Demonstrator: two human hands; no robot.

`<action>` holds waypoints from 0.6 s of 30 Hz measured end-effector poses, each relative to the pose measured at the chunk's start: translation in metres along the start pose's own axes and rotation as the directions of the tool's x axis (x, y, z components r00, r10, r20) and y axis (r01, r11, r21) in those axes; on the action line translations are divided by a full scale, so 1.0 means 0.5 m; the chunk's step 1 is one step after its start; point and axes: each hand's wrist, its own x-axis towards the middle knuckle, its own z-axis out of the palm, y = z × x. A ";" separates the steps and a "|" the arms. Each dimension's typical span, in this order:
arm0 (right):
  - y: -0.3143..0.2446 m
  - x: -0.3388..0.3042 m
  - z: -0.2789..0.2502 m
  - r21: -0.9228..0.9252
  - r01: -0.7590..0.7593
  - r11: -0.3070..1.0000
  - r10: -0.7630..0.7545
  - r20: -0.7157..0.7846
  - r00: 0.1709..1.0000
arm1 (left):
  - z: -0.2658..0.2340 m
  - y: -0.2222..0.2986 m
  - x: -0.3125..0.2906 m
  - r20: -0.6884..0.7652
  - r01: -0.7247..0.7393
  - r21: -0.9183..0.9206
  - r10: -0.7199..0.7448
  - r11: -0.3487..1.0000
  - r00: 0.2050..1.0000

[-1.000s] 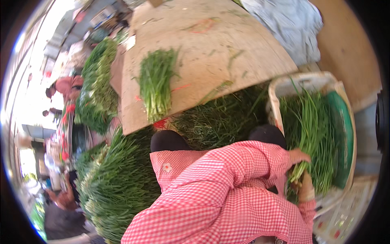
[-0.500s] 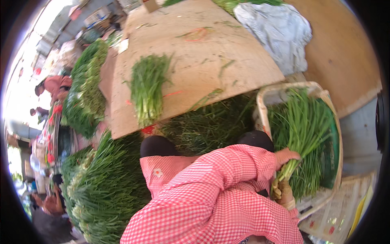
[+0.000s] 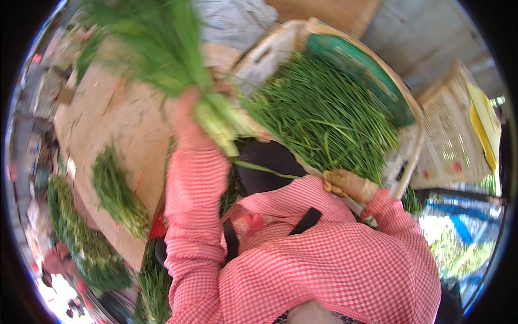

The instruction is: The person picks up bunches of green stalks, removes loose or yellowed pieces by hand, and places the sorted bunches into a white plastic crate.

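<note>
- Green bunch [image 3: 181, 56]: raised above the board [image 3: 78, 127], leaves fanned and blurred, pale stalk ends angled toward the knee [image 3: 267, 167].
- Left hand [image 3: 189, 116]: closed round the bunch where leaf gives way to pale stalk.
- Right hand [image 3: 348, 183]: apparently in a tan glove, at the near edge of the crate [image 3: 270, 65], beside the greens [image 3: 329, 113]; fingers curled. Whether they grip anything cannot be told.
- Second bunch [image 3: 121, 191]: lies on the board, well apart from both hands, near a thin red strip [image 3: 140, 181].
- Risk, slippage: with one hand on many smooth stalks, outer ones could slide free, most likely if the grip loosens or the bunch is swung hard.
- Risk, snagging: a loose blade [image 3: 270, 169] trails from the stalk ends across the knee; it could catch on the clothing or crate and be pulled out or snapped.
- Risk, bruising: the fanned leaves could bend or crush if brought down hard on the board.
- Writing: a pale panel [image 3: 445, 135] with a yellow edge, right of the crate, carries rows of fine print and red marks, too small to read. No brand can be made out.
</note>
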 end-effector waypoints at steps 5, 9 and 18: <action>0.053 0.001 -0.054 0.136 -0.004 0.991 0.009 -0.035 0.999 | -0.198 0.037 0.001 -0.180 -0.145 -0.189 0.110 0.971 0.977; 0.158 0.004 -0.137 -0.040 -0.170 0.985 0.146 -0.344 0.928 | -0.347 0.031 -0.013 -0.340 -0.090 -0.448 -0.076 0.890 0.937; 0.209 -0.065 -0.224 -0.609 -0.696 0.381 -0.160 -0.785 0.599 | -0.426 0.117 0.028 -0.379 -0.045 -0.434 -0.137 0.900 0.915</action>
